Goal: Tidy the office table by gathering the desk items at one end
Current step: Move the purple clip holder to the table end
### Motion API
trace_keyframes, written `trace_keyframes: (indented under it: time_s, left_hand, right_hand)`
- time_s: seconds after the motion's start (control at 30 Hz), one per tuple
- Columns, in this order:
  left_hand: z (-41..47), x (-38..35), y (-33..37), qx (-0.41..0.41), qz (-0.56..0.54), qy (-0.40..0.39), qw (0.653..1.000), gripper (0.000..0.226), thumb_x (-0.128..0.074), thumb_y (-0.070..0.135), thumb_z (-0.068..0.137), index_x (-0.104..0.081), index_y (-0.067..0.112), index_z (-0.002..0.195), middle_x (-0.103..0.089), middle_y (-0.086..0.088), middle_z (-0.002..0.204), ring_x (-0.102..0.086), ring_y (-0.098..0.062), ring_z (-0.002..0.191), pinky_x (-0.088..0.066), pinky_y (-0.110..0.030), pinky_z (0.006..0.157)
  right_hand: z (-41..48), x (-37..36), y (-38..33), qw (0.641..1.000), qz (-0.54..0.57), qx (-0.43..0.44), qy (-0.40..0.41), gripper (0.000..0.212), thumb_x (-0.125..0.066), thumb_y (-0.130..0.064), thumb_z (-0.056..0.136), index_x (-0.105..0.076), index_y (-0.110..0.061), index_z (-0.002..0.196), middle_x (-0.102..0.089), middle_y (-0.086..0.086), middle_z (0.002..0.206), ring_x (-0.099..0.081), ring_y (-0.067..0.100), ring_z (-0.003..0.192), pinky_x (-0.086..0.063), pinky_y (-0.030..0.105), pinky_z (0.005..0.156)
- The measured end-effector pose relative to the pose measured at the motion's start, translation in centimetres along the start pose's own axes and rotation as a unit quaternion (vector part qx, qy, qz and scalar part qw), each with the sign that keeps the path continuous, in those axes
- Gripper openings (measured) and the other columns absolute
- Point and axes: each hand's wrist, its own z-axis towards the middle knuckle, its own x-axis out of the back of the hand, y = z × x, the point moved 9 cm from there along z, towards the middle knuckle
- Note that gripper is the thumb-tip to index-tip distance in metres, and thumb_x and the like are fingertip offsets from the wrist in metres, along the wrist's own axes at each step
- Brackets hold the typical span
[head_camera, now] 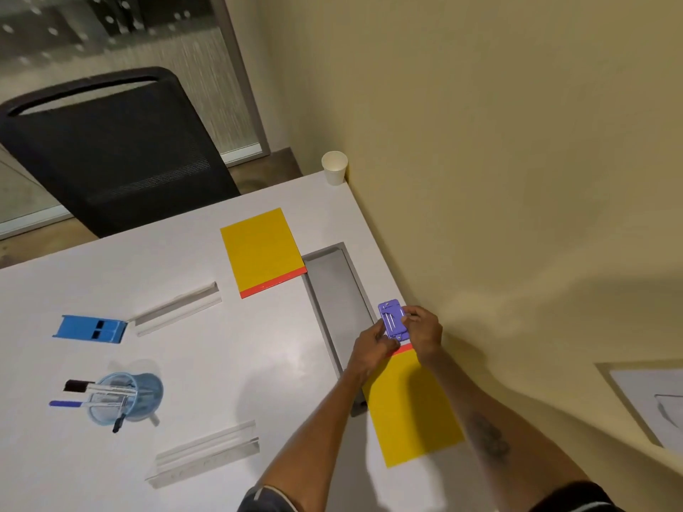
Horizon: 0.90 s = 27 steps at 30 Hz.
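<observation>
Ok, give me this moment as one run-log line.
hands: left hand and right hand both grip purple punch | place: above near yellow pad, beside wall | ungathered: blue holder, pen cup

You face a white table (184,364) pushed against a cream wall (499,142). A black mesh chair (111,149) stands at its far edge, before a frosted glass partition (129,49); brown floor (258,171) beneath.
</observation>
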Motion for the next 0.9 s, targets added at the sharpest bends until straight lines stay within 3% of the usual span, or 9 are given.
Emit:
trace_keyframes:
  time_s: [0.23, 0.43, 0.57, 0.7, 0.8, 0.9]
  left_hand:
    - [0.7, -0.5, 0.1, 0.004, 0.020, 0.002, 1.000, 0.052, -0.067, 0.018, 0.091, -0.052, 0.019, 0.141, -0.067, -0.005, 0.126, -0.060, -0.012, 0.095, -0.043, -0.006, 0.074]
    - [1.3, -0.6, -0.4, 0.021, 0.032, 0.002, 0.999, 0.053, -0.069, 0.020, 0.091, -0.051, 0.017, 0.140, -0.067, -0.007, 0.127, -0.059, -0.009, 0.092, -0.041, -0.004, 0.072]
    - [1.4, -0.7, -0.6, 0.034, 0.032, 0.004, 0.999, 0.054, -0.068, 0.023, 0.092, -0.050, 0.018, 0.142, -0.066, -0.008, 0.128, -0.057, -0.003, 0.084, -0.041, -0.004, 0.069]
    - [1.3, -0.5, -0.6, 0.044, 0.031, 0.001, 0.999, 0.058, -0.067, 0.027, 0.092, -0.046, 0.018, 0.145, -0.065, -0.009, 0.125, -0.055, -0.010, 0.092, -0.040, -0.006, 0.071]
    - [0.9, -0.4, -0.5, 0.045, 0.046, -0.011, 0.998, 0.061, -0.067, 0.028, 0.092, -0.044, 0.016, 0.147, -0.062, 0.001, 0.112, -0.052, -0.014, 0.099, -0.042, -0.014, 0.076]
    - [0.3, 0.5, -0.5, 0.063, 0.034, -0.001, 0.997, 0.067, -0.068, 0.027, 0.091, -0.039, 0.012, 0.150, -0.061, 0.002, 0.131, -0.056, -0.023, 0.119, -0.048, -0.027, 0.096]
  right_hand:
    - [1.3, 0.1, 0.2, 1.000, -0.008, 0.002, 0.010, 0.030, -0.053, 0.006, 0.094, -0.065, 0.006, 0.121, -0.068, 0.020, 0.122, -0.059, 0.021, 0.090, -0.045, 0.002, 0.051]
    - [1.7, -0.3, 0.4, 1.000, -0.003, -0.002, 0.013, 0.029, -0.053, 0.004, 0.095, -0.064, 0.006, 0.122, -0.067, 0.020, 0.123, -0.064, 0.028, 0.096, -0.052, 0.025, 0.074]
    - [1.9, -0.3, 0.4, 1.000, 0.002, -0.008, 0.019, 0.028, -0.054, 0.002, 0.096, -0.065, 0.006, 0.121, -0.068, 0.020, 0.123, -0.067, 0.036, 0.109, -0.054, 0.032, 0.082]
    - [1.7, -0.4, 0.3, 1.000, 0.009, -0.017, 0.012, 0.028, -0.053, -0.001, 0.097, -0.063, 0.002, 0.123, -0.067, 0.018, 0.124, -0.067, 0.033, 0.106, -0.054, 0.030, 0.079]
    - [1.3, -0.7, 0.0, 1.000, 0.010, -0.023, 0.004, 0.034, -0.054, -0.003, 0.095, -0.059, -0.003, 0.129, -0.066, 0.015, 0.127, -0.067, 0.029, 0.104, -0.056, 0.030, 0.076]
    - [0.5, -0.7, -0.5, 1.000, -0.025, -0.005, 0.009, 0.039, -0.055, -0.009, 0.096, -0.053, -0.005, 0.135, -0.061, 0.014, 0.133, -0.064, 0.029, 0.113, -0.056, 0.034, 0.086]
